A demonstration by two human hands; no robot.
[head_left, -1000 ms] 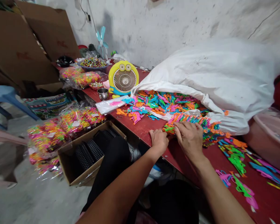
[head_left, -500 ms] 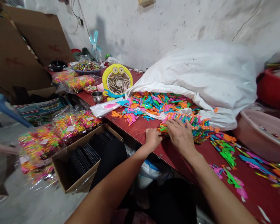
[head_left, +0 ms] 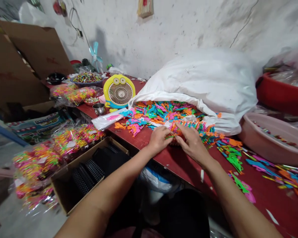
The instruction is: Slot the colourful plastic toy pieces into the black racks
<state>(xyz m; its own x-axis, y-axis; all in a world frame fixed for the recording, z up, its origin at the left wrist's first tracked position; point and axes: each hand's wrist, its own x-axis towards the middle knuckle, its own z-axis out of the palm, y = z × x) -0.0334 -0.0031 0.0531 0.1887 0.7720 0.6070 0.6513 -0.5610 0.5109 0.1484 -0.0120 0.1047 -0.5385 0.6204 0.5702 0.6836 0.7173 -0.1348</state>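
A tight row of small colourful plastic pieces [head_left: 206, 131] with orange round ends stands near the table's front edge, before the mouth of a white sack. What holds the row up is mostly hidden. My left hand [head_left: 160, 140] is at the row's left end, its fingers curled closed by a green bit; what they grip is hidden. My right hand [head_left: 194, 143] reaches over the row's near side, with thumb and forefinger stretched out and apart. Loose flat plastic figures [head_left: 161, 112] in orange, pink, blue and green spill from the white sack [head_left: 196, 76] behind both hands.
A yellow fan [head_left: 121, 91], metal cup [head_left: 98, 108] and clear plastic bags [head_left: 106, 120] stand left on the red table [head_left: 169, 163]. Below are a carton [head_left: 59, 185] of black studded trays and bagged colourful pieces [head_left: 37, 162]. Right are a pink basin [head_left: 270, 142] and more loose pieces [head_left: 234, 158].
The view has swung to the right. My right hand has drawn its thumb and forefinger toward the row's left end, nearer my left hand, which stays there.
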